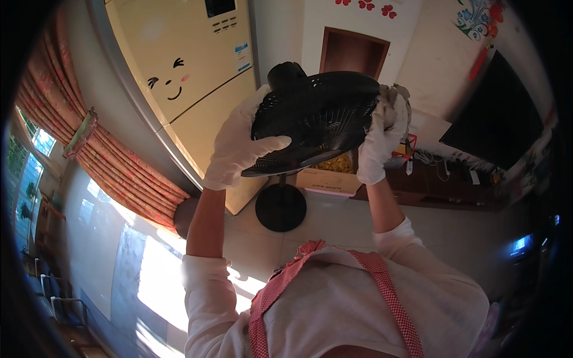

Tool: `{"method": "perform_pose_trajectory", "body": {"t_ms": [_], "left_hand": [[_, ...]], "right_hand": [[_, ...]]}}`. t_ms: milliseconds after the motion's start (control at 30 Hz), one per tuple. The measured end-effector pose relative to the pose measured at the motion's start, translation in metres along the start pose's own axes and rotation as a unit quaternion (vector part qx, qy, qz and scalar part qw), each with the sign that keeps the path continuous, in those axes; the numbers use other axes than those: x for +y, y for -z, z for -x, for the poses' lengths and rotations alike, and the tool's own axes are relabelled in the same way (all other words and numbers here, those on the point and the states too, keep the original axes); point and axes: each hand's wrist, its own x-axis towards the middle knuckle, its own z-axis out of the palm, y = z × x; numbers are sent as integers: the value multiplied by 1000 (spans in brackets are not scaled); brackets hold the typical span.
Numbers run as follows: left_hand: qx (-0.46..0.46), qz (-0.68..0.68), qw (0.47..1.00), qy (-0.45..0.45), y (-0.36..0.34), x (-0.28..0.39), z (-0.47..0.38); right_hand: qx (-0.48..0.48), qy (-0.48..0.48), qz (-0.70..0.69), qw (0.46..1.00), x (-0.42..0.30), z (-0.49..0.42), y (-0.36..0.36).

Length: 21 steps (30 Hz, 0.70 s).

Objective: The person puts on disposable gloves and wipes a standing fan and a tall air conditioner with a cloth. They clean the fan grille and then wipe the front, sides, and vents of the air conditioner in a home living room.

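Note:
A black pedestal fan stands before me, its round base [281, 207] on the tiled floor and its wire grille [318, 121] raised at chest height or above. My left hand [239, 141], in a white glove, grips the left rim of the grille, thumb across the front. On the right rim lies my right hand [387, 129], also gloved in white, with a crumpled greyish cloth [394, 100] between it and the grille. The fan's motor housing [286, 75] shows behind the grille's top. The fingers behind the rim are partly hidden.
A cream refrigerator [197, 107] stands behind on the left, beside a gathered red patterned curtain [125, 165]. Behind the fan lies an open cardboard box [329, 181]. A low dark cabinet [425, 188] with cables runs to the right beneath a television [497, 112].

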Motion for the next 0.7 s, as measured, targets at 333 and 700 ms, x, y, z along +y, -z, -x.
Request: {"method": "perform_pose_trajectory", "body": {"t_ms": [333,700], "left_hand": [[-17,13,1000,20,9,11,14],[-47,-35,998,-21,4,13,9]], "right_hand": [[-203,-65,-237,948,14,87,17],[-121,-122,-268,948,-67,53,15]]}}
